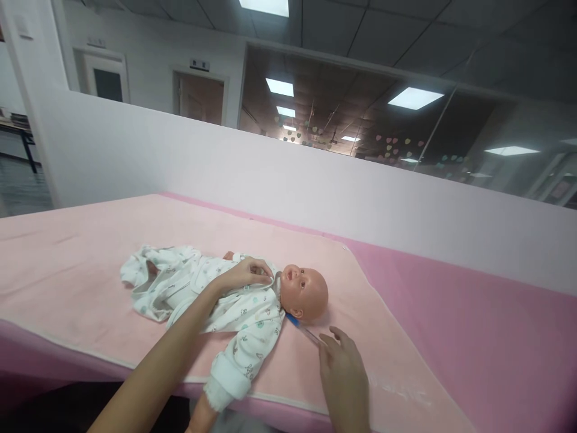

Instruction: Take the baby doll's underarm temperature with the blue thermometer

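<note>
A baby doll [309, 294] lies on its back on the pink mat, its head to the right and its mouth open. It wears a white printed outfit [252, 313]. My left hand [243, 273] rests over the doll's chest, thumb and fingertips closed on the collar near the neck. In my right hand [342, 367], just right of the doll's head, is a thin clear stick with a blue end [293, 320]. The blue end touches or lies close to the doll's neck and shoulder. One sleeved arm of the doll stretches toward the front edge.
The pink mat [90, 228] covers a padded pink surface [496, 300]. Its front edge runs below the doll. A low white wall [315, 192] stands behind, with windows and doors beyond it. At the far left is a table [24, 135] with stacked items.
</note>
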{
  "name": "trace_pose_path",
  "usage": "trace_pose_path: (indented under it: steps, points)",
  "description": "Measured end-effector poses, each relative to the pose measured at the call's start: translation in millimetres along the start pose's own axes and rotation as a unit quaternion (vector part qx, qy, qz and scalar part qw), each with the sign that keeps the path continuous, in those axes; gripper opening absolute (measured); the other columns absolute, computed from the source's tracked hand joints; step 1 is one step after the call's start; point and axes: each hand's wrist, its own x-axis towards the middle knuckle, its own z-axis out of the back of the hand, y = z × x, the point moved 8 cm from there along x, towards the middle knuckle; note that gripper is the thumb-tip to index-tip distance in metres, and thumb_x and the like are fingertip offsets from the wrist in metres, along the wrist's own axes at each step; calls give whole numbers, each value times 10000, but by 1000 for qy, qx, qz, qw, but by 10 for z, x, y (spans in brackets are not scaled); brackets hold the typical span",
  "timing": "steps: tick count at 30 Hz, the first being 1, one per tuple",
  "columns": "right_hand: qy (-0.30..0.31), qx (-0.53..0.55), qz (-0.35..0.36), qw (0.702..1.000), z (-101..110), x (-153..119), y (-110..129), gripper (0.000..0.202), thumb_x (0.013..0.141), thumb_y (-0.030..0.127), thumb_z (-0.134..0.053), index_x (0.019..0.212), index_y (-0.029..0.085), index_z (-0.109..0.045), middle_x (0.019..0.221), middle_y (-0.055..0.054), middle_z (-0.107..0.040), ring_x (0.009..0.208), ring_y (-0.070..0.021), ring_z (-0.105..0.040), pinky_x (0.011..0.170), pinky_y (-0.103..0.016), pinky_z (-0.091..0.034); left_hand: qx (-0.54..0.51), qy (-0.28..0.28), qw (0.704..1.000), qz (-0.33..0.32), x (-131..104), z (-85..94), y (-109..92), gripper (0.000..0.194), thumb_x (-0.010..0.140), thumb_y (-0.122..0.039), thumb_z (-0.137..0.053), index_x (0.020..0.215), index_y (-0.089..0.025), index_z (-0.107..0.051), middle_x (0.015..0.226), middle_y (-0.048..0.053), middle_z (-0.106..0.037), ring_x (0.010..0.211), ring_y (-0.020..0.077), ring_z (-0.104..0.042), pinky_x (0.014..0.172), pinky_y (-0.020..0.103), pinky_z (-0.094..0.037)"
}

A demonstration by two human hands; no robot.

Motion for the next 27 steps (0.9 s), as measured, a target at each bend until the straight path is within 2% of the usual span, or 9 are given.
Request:
trace_pose_path:
  steps: [2,5,7,9,11,13,18,22,27]
  points:
    - [4,84,31,996,-9,197,322,279,857,200,-366,908,196,-640,946,-78,-644,811,-178,-607,674,-271,-455,-46,2,999,16,-11,15,12,266,674,-364,-648,796,-128,-650,512,-35,-445,463,70,-364,437,201,-251]
    - [14,175,78,981,-134,528,856,234,859,198,-375,910,199,-604,831,-57,-638,683,-157,-603,558,-241,-430,-133,-11,990,33,-21,56,56,234,685,-331,-639,804,-131,-618,494,-37,-466,417,58,-351,399,193,-211]
    - [25,158,94,983,-313,708,1121,195,837,187,-394,889,195,-583,757,-60,-615,610,-172,-583,482,-252,-391,-187,-29,981,43,-22,90,103,218,674,-308,-649,797,-133,-609,499,-33,-489,399,53,-358,385,186,-209]
    - [33,129,89,987,-507,812,1248,159,804,164,-417,857,180,-566,719,-69,-591,547,-178,-553,446,-262,-361,-235,-50,969,50,-20,118,149,202,662,-293,-656,777,-134,-606,495,-33,-493,396,54,-383,380,179,-231]
    - [27,137,93,986,-634,824,1291,194,771,128,-419,891,177,-563,732,-67,-584,530,-168,-537,448,-262,-360,-268,-68,960,55,-16,138,189,186,655,-280,-660,763,-136,-612,483,-37,-484,402,58,-403,381,174,-256]
    - [-2,202,94,975,-665,777,1266,267,767,105,-400,963,189,-561,776,-57,-589,568,-156,-544,487,-256,-389,-278,-80,955,61,-11,148,226,183,645,-265,-665,766,-132,-629,476,-38,-481,397,55,-397,383,174,-269]
    - [-105,406,25,907,-608,661,1041,203,847,171,-388,922,195,-576,821,-54,-588,711,-148,-559,602,-250,-449,-242,-84,965,50,-11,167,240,193,628,-245,-681,763,-108,-690,426,-39,-455,404,53,-366,406,186,-264]
    - [-135,449,-35,882,-648,659,948,155,852,233,-444,912,187,-579,817,-59,-585,693,-147,-543,585,-257,-453,-178,-24,983,28,-31,99,142,179,630,-235,-698,753,-106,-718,445,-19,-512,436,55,-366,431,192,-257]
    - [-115,465,-59,876,-699,686,932,159,841,271,-473,914,186,-586,801,-48,-578,620,-126,-516,543,-244,-444,-154,44,987,17,-61,7,44,218,668,-276,-680,818,-123,-724,703,68,-680,617,139,-555,576,231,-394]
